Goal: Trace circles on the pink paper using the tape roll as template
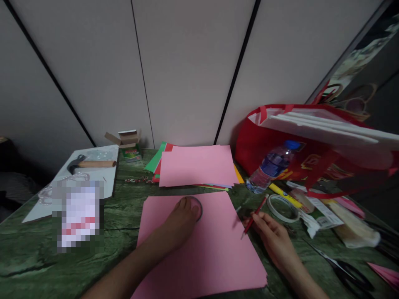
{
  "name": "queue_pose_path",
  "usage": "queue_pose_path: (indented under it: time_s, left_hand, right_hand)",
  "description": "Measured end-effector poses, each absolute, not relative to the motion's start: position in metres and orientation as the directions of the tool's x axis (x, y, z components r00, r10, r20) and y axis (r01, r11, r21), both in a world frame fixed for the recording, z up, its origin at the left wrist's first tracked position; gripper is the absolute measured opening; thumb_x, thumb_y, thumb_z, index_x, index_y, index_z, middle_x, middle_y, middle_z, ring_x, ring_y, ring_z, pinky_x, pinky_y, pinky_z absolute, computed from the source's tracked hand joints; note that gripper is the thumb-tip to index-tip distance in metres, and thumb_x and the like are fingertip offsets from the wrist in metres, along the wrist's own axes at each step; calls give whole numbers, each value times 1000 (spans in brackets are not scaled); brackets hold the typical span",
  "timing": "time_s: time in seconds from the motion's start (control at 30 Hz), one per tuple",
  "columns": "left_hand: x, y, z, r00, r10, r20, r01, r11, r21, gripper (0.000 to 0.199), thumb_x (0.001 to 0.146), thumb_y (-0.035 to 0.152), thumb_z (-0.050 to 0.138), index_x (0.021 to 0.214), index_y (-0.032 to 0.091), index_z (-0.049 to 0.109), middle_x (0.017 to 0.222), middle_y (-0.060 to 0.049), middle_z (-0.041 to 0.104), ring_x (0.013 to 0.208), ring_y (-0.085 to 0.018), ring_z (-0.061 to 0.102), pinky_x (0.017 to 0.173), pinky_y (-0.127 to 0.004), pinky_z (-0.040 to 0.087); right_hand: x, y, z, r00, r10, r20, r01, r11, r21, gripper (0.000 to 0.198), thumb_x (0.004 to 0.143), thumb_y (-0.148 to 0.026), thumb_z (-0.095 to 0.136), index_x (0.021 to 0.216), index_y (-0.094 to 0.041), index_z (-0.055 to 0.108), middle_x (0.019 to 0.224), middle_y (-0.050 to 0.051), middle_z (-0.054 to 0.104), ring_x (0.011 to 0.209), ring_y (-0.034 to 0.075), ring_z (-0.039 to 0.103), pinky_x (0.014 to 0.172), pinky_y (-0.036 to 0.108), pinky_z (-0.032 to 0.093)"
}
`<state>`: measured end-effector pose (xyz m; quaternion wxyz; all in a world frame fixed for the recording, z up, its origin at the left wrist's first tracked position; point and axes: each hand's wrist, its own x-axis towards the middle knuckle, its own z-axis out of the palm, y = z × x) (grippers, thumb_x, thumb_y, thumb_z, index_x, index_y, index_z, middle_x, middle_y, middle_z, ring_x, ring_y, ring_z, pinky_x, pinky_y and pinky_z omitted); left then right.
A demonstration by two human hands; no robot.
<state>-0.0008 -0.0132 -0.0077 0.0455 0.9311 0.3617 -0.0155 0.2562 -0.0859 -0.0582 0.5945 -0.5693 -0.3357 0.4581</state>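
The left hand is bending its fingers down over a dark-rimmed round thing, which is lying on the pink paper near its far edge. The fingertips are mostly hiding, so I cannot tell if they are gripping it or just pressing. The right hand is pinching a red pencil between thumb and fingers, and the point is hanging by the paper's right edge; I cannot tell if it is touching. If the left hand is pressing too softly, the round thing could be sliding, because nothing else is holding it. The pink sheets are lying loose in a pile, with corners sticking out, so a sideways push could be making the top one slip. If the right hand is dipping too low, the pencil could be leaving a stray mark. A roll of tape is sitting close to that hand, and scissors are lying beside that arm, so a careless swing could be bumping them.
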Motion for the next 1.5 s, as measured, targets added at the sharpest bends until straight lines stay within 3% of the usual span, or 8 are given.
queue_pose_path:
  time_s: [0.1, 0.2, 0.43, 0.53, 0.63, 0.87, 1.13, 1.5]
  left_hand:
    - [-5, -11, 2, 735, 671, -96, 676, -719, 160, 16, 79, 8, 47, 92, 13, 55, 112, -14, 53, 108, -28, 47, 89, -41, 41]
    - [-5, -10, 3, 719, 684, -122, 693, -694, 192, 4, 78, 12, 56, 82, 13, 56, 115, -14, 51, 107, -29, 48, 89, -43, 41]
    - [-12, -8, -11, 773, 631, -63, 633, -761, 145, 25, 85, 6, 42, 107, 11, 53, 120, -14, 51, 121, -27, 39, 102, -44, 31]
    - [-10, -5, -2, 761, 645, -76, 649, -750, 130, 24, 88, 7, 36, 102, 14, 53, 111, -11, 56, 112, -24, 46, 97, -41, 36]
    - [9, -12, 5, 708, 706, -16, 706, -708, 18, 22, 89, 9, 34, 97, 13, 54, 107, -12, 56, 105, -26, 49, 90, -44, 39]
    - [76, -42, -12, 773, 632, -46, 627, -773, -95, 24, 78, 6, 48, 101, 6, 55, 96, -17, 59, 97, -32, 53, 82, -46, 43]
    - [84, -33, -30, 692, 722, 3, 722, -692, 2, 23, 74, 2, 47, 94, 10, 55, 93, -13, 59, 93, -29, 54, 76, -41, 45]
    - [76, -29, -50, 735, 666, 123, 657, -746, 111, 25, 72, -2, 45, 91, 11, 53, 89, -11, 56, 89, -26, 50, 79, -38, 44]
  right_hand:
    - [256, -100, -66, 371, 915, -162, -274, -59, -960, 31, 64, -48, 76, 71, -20, 67, 67, 1, 64, 72, 18, 57, 76, 29, 44]
    - [250, -101, -66, 346, 926, -153, -294, -47, -955, 31, 63, -48, 77, 73, -20, 68, 68, 1, 63, 71, 17, 55, 73, 27, 44]
    - [243, -103, -63, 280, 946, -163, -358, -55, -932, 33, 64, -49, 76, 71, -19, 66, 66, 1, 61, 68, 15, 52, 67, 24, 43]
    - [243, -102, -63, 297, 940, -169, -374, -48, -926, 33, 63, -49, 76, 70, -18, 66, 65, 1, 61, 69, 15, 52, 67, 25, 43]
    - [244, -99, -62, 317, 933, -172, -392, -36, -919, 34, 61, -50, 77, 67, -18, 65, 65, 1, 61, 69, 17, 53, 72, 28, 43]
    - [244, -100, -56, 294, 942, -162, -375, -42, -926, 33, 65, -50, 74, 72, -19, 66, 62, 2, 61, 66, 17, 52, 68, 27, 42]
    - [245, -100, -56, 284, 944, -168, -355, -59, -933, 35, 65, -52, 74, 69, -18, 65, 64, 3, 62, 68, 18, 53, 67, 28, 41]
    - [246, -100, -57, 293, 935, -197, -368, -80, -926, 35, 64, -50, 75, 73, -18, 66, 64, 3, 63, 67, 18, 55, 67, 28, 42]
